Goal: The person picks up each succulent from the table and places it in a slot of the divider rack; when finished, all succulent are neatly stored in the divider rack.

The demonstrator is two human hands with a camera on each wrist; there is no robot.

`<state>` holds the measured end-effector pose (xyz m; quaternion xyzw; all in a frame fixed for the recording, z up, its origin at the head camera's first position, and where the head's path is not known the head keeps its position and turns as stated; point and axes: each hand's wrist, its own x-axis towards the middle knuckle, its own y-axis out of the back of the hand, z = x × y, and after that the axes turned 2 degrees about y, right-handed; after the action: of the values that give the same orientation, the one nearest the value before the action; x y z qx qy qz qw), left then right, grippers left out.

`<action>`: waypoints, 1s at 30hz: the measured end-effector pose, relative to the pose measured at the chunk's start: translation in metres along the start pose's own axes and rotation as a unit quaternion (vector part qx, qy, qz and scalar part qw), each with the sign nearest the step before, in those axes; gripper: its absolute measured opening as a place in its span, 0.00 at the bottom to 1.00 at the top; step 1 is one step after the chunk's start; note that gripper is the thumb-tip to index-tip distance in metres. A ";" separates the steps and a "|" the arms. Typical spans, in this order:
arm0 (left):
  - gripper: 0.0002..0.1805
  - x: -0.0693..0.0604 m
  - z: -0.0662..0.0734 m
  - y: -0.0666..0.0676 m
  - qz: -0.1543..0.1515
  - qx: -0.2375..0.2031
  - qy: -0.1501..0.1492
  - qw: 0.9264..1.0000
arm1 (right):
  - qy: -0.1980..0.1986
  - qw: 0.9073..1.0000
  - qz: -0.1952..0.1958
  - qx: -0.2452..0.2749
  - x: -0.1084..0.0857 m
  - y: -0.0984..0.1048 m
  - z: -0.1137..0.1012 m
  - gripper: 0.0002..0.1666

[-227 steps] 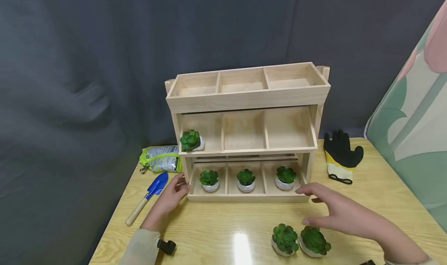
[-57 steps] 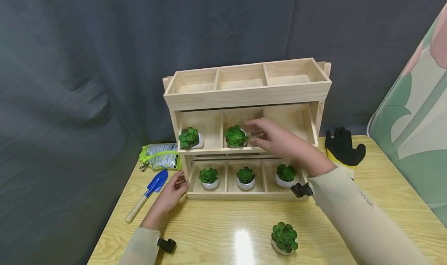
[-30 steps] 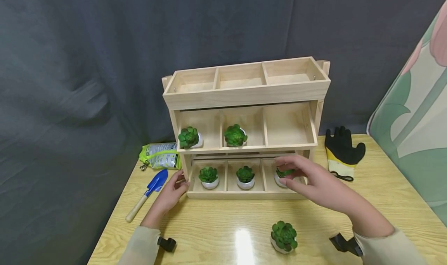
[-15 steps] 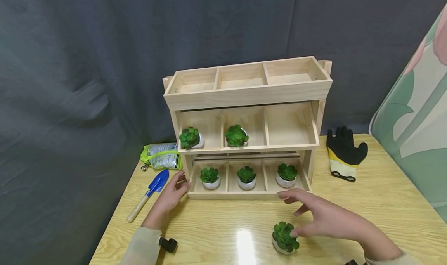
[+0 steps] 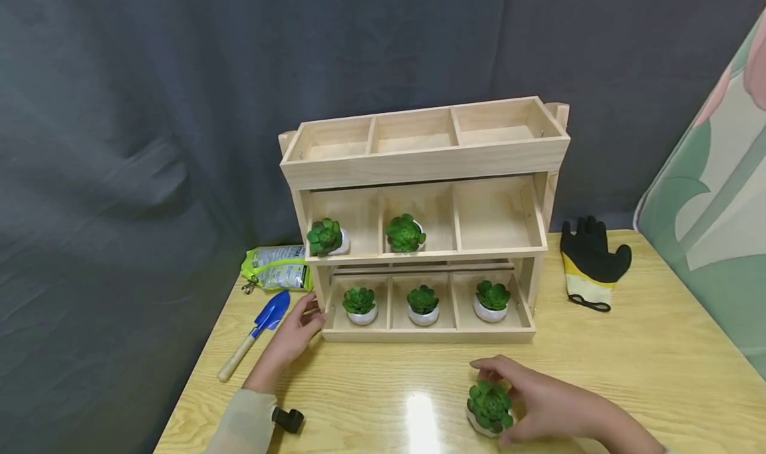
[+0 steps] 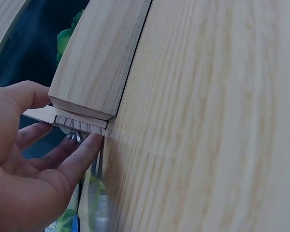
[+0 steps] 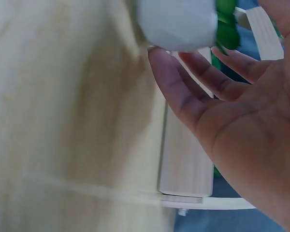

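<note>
A three-tier wooden plant stand (image 5: 425, 168) stands on the table. My left hand (image 5: 298, 329) grips its lower left corner; in the left wrist view the thumb lies at one face of the end and the fingers (image 6: 82, 157) at another, near a metal wing nut. A potted succulent (image 5: 490, 409) in a white pot stands on the table before the stand. My right hand (image 5: 547, 401) is spread around it, thumb on the near side, fingers beyond. In the right wrist view the fingertips are close by the white pot (image 7: 178, 24); contact is blurred.
Small succulents fill the bottom tier, one (image 5: 422, 304) in its middle. Two more, including the middle succulent (image 5: 405, 233), lie tilted in the second tier. A blue trowel (image 5: 254, 334) and a green bag (image 5: 276, 268) lie left, a black work glove (image 5: 592, 261) right.
One table succulent now sits in the second tier's middle compartment. My right hand has come down from there to the remaining table succulent. My left hand has stayed at the stand's corner.
</note>
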<state>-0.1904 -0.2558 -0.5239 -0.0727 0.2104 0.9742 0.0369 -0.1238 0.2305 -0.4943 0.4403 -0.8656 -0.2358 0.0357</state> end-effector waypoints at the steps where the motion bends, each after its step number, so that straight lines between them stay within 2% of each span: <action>1: 0.37 0.000 0.000 0.000 -0.001 -0.002 0.001 1.000 | -0.003 1.000 0.001 -0.002 0.000 -0.002 0.001 0.58; 9: 0.37 0.000 -0.001 -0.001 -0.002 -0.003 0.000 1.000 | -0.022 1.000 0.003 0.001 0.003 -0.009 0.005 0.51; 20: 0.37 0.002 -0.002 -0.001 0.003 0.001 -0.001 1.000 | -0.007 1.000 0.012 0.013 0.005 -0.012 0.009 0.38; 30: 0.37 0.002 -0.001 0.000 0.003 0.002 0.003 1.000 | 0.004 1.000 0.025 0.014 0.005 -0.005 0.005 0.38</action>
<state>-0.1918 -0.2557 -0.5251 -0.0746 0.2126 0.9737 0.0339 -0.1241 0.2256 -0.5015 0.4197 -0.8795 -0.2211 0.0395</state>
